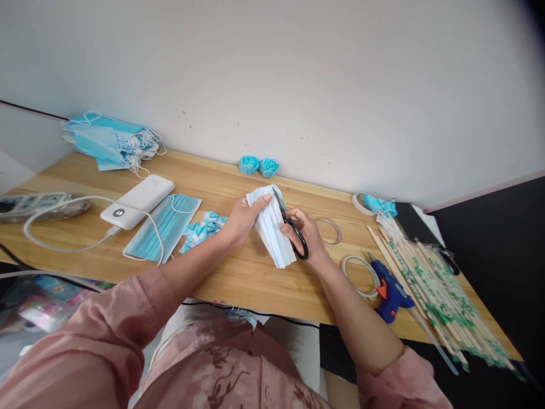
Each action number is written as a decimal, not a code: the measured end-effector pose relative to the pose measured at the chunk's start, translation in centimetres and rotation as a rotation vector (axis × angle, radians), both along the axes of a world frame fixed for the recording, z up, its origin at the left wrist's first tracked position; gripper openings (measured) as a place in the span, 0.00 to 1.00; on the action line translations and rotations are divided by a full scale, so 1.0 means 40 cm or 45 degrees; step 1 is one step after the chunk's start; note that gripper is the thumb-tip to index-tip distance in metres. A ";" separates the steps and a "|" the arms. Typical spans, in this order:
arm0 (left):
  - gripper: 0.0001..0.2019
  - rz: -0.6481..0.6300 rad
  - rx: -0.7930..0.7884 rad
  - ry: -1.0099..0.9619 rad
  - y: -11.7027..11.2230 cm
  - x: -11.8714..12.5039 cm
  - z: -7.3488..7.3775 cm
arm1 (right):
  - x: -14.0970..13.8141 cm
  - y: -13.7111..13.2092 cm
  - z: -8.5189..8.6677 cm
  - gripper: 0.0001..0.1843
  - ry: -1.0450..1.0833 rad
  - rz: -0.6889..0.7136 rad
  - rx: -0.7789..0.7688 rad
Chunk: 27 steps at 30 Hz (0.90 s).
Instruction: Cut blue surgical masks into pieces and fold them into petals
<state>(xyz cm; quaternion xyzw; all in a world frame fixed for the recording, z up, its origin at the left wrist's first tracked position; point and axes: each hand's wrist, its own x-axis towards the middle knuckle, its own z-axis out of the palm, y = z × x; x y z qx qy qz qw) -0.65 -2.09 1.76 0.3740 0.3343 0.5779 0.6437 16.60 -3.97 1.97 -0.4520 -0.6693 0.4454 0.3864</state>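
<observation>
My left hand (pixel 242 220) pinches the top edge of a pleated face mask (pixel 270 230), white side up, held just above the wooden table (pixel 238 272). My right hand (pixel 307 234) grips black-handled scissors (pixel 293 224), their blades set against the mask's upper right edge. Cut blue mask pieces (pixel 203 228) lie just left of my left hand. A whole blue mask (pixel 164 227) lies flat further left.
A stack of blue masks (pixel 108 142) sits at the far left by the wall. A white power bank (pixel 138 200) with cable and a power strip (pixel 38 205) lie left. Two blue fabric flowers (pixel 258 166) stand by the wall. Tape rolls (pixel 361 274), a blue glue gun (pixel 389 289) and wrapped chopsticks (pixel 434 289) lie right.
</observation>
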 end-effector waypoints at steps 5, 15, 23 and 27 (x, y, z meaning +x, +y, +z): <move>0.19 -0.003 -0.018 -0.024 0.002 0.002 -0.005 | -0.001 -0.001 0.006 0.29 -0.010 -0.039 0.014; 0.23 -0.004 -0.109 0.008 0.005 0.001 -0.003 | 0.001 0.001 0.002 0.25 0.061 -0.097 -0.041; 0.22 0.034 -0.170 0.080 0.007 -0.011 0.005 | 0.003 0.008 -0.017 0.22 0.080 -0.142 -0.089; 0.23 0.033 -0.195 0.099 0.012 -0.020 0.008 | 0.002 0.010 -0.024 0.23 0.100 -0.172 -0.080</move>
